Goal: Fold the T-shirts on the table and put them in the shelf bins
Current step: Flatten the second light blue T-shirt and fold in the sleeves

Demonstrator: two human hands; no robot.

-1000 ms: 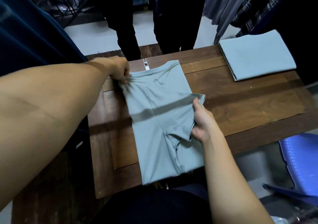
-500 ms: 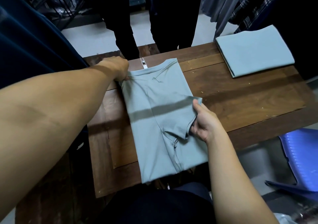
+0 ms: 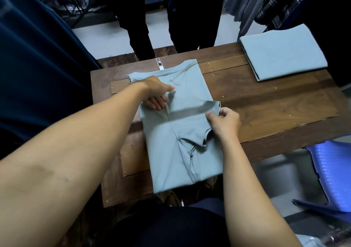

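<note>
A pale grey-blue T-shirt [image 3: 182, 129] lies lengthwise on the wooden table [image 3: 266, 106], narrowed by side folds, collar at the far end, hem hanging over the near edge. My left hand [image 3: 156, 94] rests on the shirt's upper left part, its fingers lying on the cloth and the thumb on a raised fold. My right hand [image 3: 223, 122] pinches the folded-in sleeve at the shirt's right edge. A second, fully folded T-shirt [image 3: 283, 54] of the same colour sits at the table's far right corner.
A person in dark trousers [image 3: 167, 18] stands just past the table's far edge. Dark blue fabric [image 3: 38, 66] hangs at the left, and clothes [image 3: 275, 3] hang at the back right. A blue plastic stool [image 3: 334, 174] stands near the table's right front.
My left hand has left the shirt's far left shoulder corner and come nearer, onto the upper left of the shirt. My right hand keeps hold of the sleeve.
</note>
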